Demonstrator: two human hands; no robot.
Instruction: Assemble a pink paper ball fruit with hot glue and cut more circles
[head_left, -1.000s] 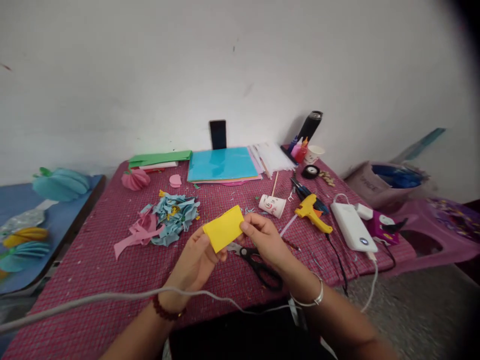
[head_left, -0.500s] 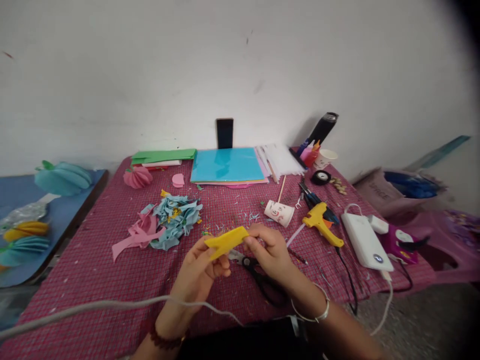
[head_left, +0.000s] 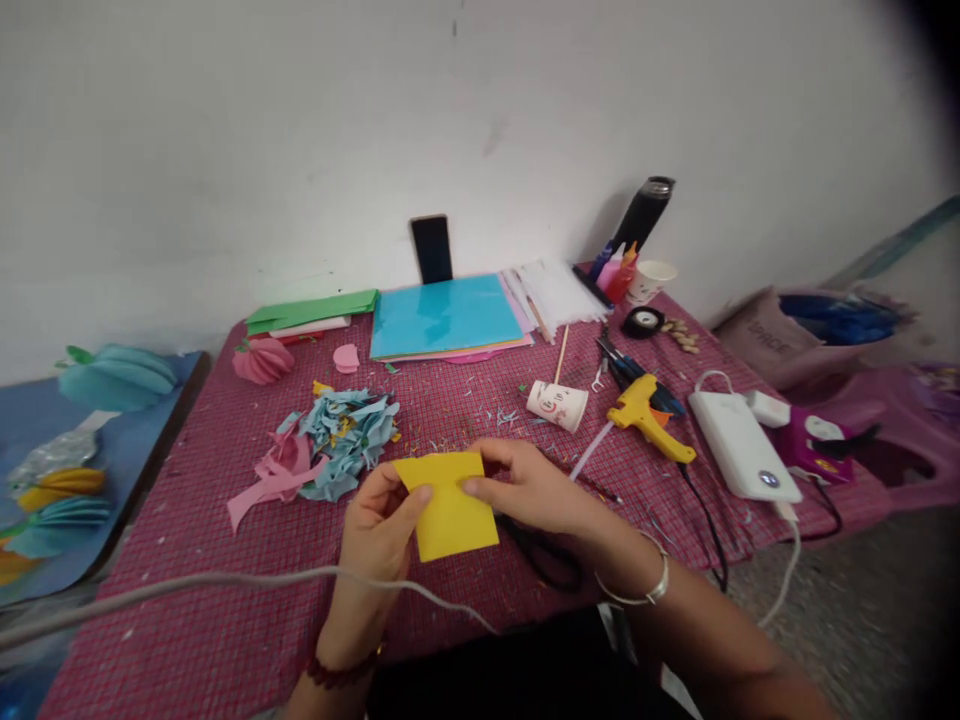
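Observation:
Between my two hands is a piece of yellow paper (head_left: 456, 515), its broad face turned up toward me. My left hand (head_left: 381, 530) pinches its left side, thumb on top. At the right edge my right hand (head_left: 529, 485) grips it between thumb and fingers. The paper is held above the table, over a pair of scissors (head_left: 544, 555) whose black handles show while the blades are hidden. Left of my hands lies a heap of blue paper scraps (head_left: 349, 425) with pink strips (head_left: 281, 475) beside it.
A yellow glue gun (head_left: 651, 420), a tipped paper cup (head_left: 557, 404) and a white power bank (head_left: 742, 445) lie to the right. Blue sheets (head_left: 450, 318) are at the back, before a propped phone (head_left: 431, 248). A white cable (head_left: 262, 578) crosses in front of my left wrist.
The yellow paper, seen as a narrow folded band before, now shows a wide flat face. Both hands have turned with it and still hold it. The camera view has shifted slightly.

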